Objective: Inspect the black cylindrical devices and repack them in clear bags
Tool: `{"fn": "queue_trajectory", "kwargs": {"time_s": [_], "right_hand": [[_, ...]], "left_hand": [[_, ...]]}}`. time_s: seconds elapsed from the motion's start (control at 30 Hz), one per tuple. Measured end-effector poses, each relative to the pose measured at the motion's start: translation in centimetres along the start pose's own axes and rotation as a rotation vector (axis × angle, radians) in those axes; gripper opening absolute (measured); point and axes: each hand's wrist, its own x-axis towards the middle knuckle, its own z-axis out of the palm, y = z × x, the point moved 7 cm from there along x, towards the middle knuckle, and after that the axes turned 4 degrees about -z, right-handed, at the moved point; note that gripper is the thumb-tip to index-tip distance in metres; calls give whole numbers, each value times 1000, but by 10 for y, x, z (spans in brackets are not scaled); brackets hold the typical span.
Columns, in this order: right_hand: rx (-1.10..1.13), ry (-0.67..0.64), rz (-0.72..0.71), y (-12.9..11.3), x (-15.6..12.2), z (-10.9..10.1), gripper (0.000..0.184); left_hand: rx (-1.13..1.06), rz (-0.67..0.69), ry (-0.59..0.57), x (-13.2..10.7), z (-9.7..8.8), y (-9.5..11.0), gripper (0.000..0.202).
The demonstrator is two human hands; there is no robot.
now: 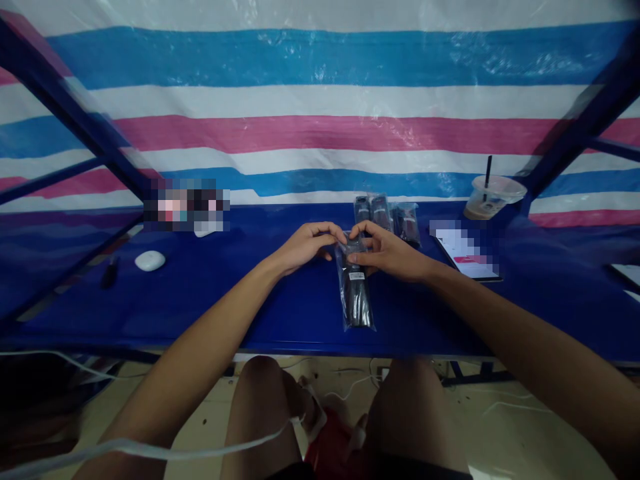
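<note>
As left grip (306,248) and right grip (395,255) hold one packet (357,297), one cup (487,203)

Legible text: none. Black bagged item (359,303), front: one small white label (357,275) on its upper half, bearing dark print, too small to read. Rear bagged items (381,220), on the tabletop (295,310): small pale labels (410,220), print likewise unreadable. Flat screen device (456,255), right: lit pale display with a pinkish-red patch, partly covered by pixel blocks, wording illegible.
</note>
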Motion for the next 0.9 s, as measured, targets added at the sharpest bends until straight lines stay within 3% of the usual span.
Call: {"fn": "queue_trajectory", "kwargs": {"time_s": [0.27, 0.43, 0.63, 0.77, 0.9], "right_hand": [[-50, 53, -81, -4, 1, -9, 53], [-29, 154, -91, -2, 3, -13, 58], [58, 308, -16, -1, 1, -21, 58], [103, 329, -30, -5, 0, -22, 49], [147, 348, -32, -2, 1, -25, 45]], "left_hand": [[30, 1, -53, -3, 0, 6, 22], [239, 68, 7, -2, 0, 8, 31], [556, 263, 149, -10, 2, 17, 39], [724, 348, 131, -14, 11, 19, 53], [821, 326, 76, -14, 14, 14, 62]]}}
